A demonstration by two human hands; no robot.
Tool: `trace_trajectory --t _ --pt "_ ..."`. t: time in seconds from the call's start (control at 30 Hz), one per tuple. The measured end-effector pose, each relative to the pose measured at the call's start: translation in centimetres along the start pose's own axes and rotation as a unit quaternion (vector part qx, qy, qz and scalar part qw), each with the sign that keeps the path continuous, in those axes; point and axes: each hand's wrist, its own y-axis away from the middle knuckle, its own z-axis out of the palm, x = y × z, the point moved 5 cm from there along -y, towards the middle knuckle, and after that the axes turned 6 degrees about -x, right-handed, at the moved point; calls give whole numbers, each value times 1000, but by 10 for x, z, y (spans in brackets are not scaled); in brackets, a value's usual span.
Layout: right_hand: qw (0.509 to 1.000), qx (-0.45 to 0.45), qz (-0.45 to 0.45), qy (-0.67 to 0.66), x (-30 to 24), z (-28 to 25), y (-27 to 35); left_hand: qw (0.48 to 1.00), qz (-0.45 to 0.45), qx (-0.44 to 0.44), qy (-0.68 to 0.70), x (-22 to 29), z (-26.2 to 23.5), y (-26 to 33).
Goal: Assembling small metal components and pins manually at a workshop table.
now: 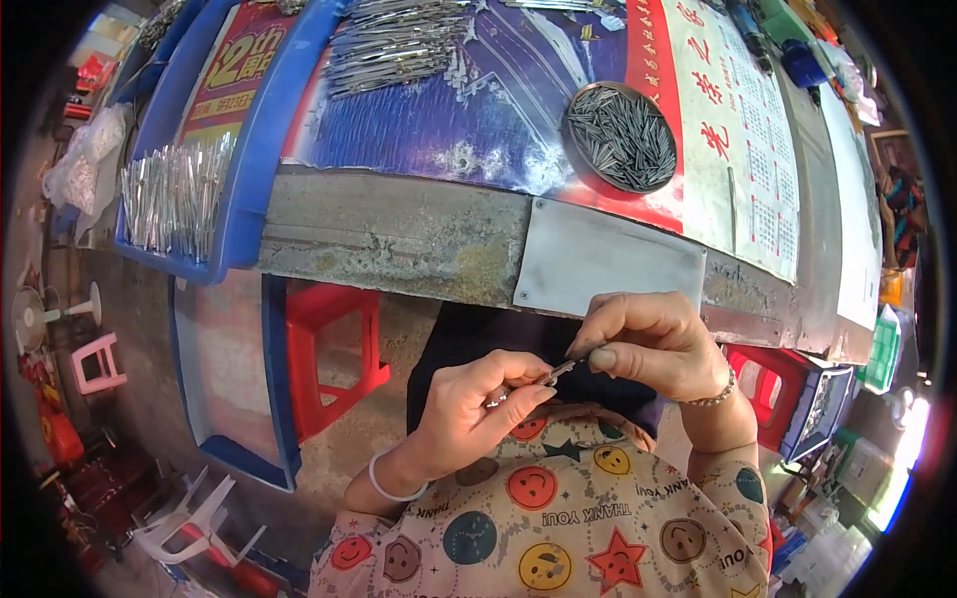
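Observation:
Close in front of my body, below the table's near edge, my left hand (471, 401) is closed on a slim metal piece (560, 372) that sticks out past its thumb and forefinger. My right hand (653, 347) pinches at the far end of this piece with thumb and forefinger; whatever small part lies between those fingertips is too small to make out. On the table ahead stands a round tin (675, 159) full of short dark grey metal pins (620, 135). Farther back on the left lies a heap of long thin silvery metal rods (394, 45).
A blue plastic tray (249, 204) at the left holds upright silvery pieces (179, 199). The worn table (399, 234) carries printed poster sheets and a whitish plate (608, 254) at its front edge. Beneath are a red stool (334, 349) and a blue-edged bin (224, 374).

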Motion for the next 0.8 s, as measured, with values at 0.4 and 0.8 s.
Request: trace_trajectory --t 0.4,0.8 --pt "998 -15 24 -55 4 5 6 1000 24 5 -7 3 4 2" --pt "998 -24 36 -54 6 5 1 999 12 -27 -15 4 0 1"
